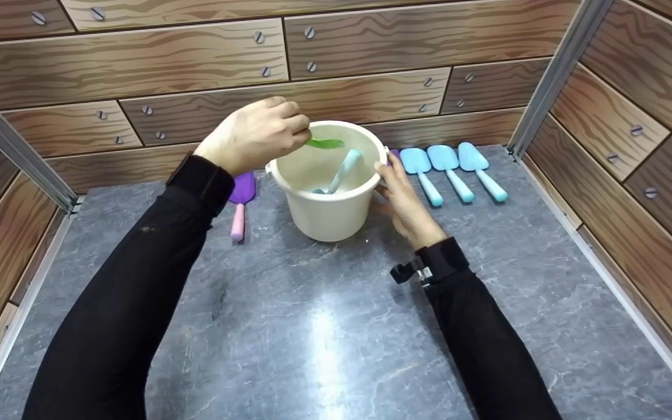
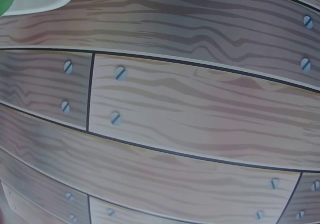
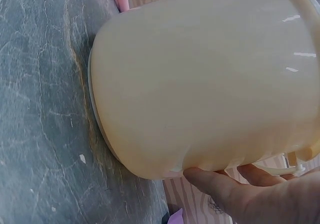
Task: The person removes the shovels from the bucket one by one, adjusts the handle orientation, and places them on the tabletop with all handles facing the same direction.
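Note:
A cream bucket (image 1: pixel 327 219) stands upright on the grey table, its rim facing up at me in the head view. Over its back left rim, my left hand (image 1: pixel 266 134) grips a green shovel (image 1: pixel 326 143); only a narrow green part shows past the fingers, over the bucket's mouth. Inside the bucket, a blue shovel (image 1: pixel 345 172) leans with its pale handle up. My right hand (image 1: pixel 403 201) lies against the bucket's right side, fingertips near the rim. In the right wrist view its fingers (image 3: pixel 212 184) touch the bucket wall (image 3: pixel 200 83).
Right of the bucket, three blue shovels (image 1: pixel 444 157) lie in a row, handles towards me. A purple shovel with a pink handle (image 1: pixel 238 224) lies at left; another purple piece (image 1: pixel 395 153) peeks out behind the right hand. Wood-patterned walls (image 1: pixel 365 46) enclose the table.

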